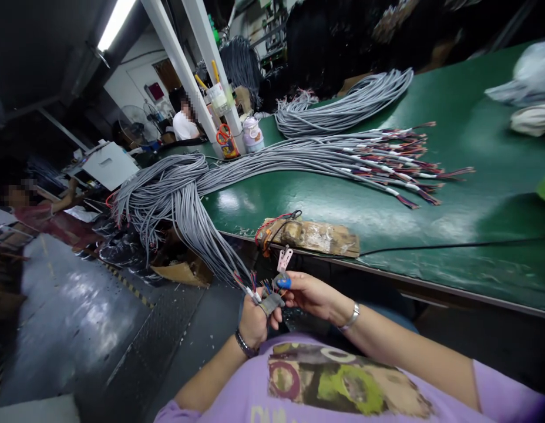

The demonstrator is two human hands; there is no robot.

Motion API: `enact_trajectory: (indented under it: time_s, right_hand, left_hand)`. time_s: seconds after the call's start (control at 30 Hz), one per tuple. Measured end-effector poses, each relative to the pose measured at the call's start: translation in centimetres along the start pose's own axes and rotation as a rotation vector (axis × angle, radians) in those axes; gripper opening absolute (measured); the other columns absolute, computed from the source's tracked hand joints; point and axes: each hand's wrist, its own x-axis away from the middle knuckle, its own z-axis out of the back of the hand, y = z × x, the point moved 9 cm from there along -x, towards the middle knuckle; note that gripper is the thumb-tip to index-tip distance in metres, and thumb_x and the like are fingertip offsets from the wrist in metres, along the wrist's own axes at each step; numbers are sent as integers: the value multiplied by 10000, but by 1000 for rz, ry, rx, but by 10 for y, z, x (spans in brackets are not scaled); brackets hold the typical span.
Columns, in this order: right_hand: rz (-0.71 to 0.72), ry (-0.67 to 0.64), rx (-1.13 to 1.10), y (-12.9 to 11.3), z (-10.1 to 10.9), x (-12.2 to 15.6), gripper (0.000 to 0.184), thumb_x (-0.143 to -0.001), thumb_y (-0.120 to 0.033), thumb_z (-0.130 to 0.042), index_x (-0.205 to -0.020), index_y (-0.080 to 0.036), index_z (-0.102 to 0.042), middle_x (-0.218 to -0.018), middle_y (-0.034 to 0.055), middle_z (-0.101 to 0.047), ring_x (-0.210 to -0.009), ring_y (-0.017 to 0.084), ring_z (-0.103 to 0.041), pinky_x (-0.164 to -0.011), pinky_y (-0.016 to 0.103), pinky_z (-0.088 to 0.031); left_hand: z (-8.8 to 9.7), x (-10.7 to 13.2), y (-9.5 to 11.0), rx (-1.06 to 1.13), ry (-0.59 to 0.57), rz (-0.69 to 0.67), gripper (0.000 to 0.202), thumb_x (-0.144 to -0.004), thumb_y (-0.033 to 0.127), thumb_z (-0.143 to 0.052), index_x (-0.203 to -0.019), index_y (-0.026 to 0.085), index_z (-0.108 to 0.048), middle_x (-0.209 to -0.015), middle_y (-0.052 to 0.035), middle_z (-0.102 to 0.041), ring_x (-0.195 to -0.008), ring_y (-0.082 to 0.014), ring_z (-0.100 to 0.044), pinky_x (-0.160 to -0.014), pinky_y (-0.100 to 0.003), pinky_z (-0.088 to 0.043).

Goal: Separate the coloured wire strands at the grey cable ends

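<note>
My left hand (pixel 254 322), with grey tape-like wraps on its fingers, is closed around the ends of grey cables (pixel 215 249) near the table's front edge. White sleeves and thin coloured wires (pixel 266 286) stick out above its fingers. Close beside it, my right hand (pixel 310 295) pinches at the wire tips, a blue cover on its thumb. What lies between those fingertips is too small to make out. Just above them, a pale pink clip (pixel 283 259) hangs by a wooden block (pixel 319 236) with red and black leads.
Long grey cables with stripped ends (pixel 387 167) lie across the green table (pixel 475 217). Behind them is a coiled bundle (pixel 347 108). A black cord (pixel 431 247) runs rightward from the block. Scissors (pixel 226 141) and a lilac jar (pixel 253 135) stand by a post. Other people are at left.
</note>
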Motion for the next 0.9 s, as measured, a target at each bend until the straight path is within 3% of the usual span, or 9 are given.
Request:
enact_trajectory:
  time_s: [0.1, 0.23, 0.5, 0.7, 0.9]
  right_hand:
    - [51, 103, -14, -3, 18, 2, 158, -767, -293, -654, -752, -140, -617, -656, 23, -642, -501, 77, -553, -488, 188, -482]
    - [33, 196, -46, -6, 37, 7, 353, -883, -401, -472, -738, -123, -634, -722, 74, -664, -539, 93, -581, -511, 200, -504]
    - [162, 100, 49, -45, 13, 0, 339, -859, -445, -500, -815, -144, -649, -724, 45, -639, -554, 89, -557, -506, 186, -484]
    - [225, 63, -23, -45, 3, -1, 358, -765, -502, -608, -775, -146, -650, -633, 18, -596, -560, 98, -536, -531, 209, -478]
    - [298, 142, -75, -47, 3, -2, 321, -691, -463, -700, -744, -149, -668, -611, 4, -588, -557, 99, -505, -526, 219, -440]
  left_hand:
    - [5, 2, 3, -41, 64, -25, 348, -662, 453, -681, -603, 133, -558, -398, 25, -542, -256, -38, -359, -274, -159, -217]
    - [4, 4, 10, -48, 69, -37, 325, -669, 436, -673, -619, 130, -576, -409, 21, -548, -264, -42, -368, -280, -165, -212]
    - [-17, -7, 28, 70, -57, -1, 277, -640, 381, -685, -603, 121, -598, -383, 10, -540, -245, -43, -355, -267, -165, -187]
    - [-27, -17, 25, 115, -118, 40, 295, -637, 403, -671, -610, 120, -590, -364, 12, -520, -246, -44, -354, -270, -161, -175]
    - [-26, -18, 19, 82, -100, 56, 330, -650, 450, -642, -601, 134, -561, -370, 18, -515, -253, -39, -345, -279, -164, -169]
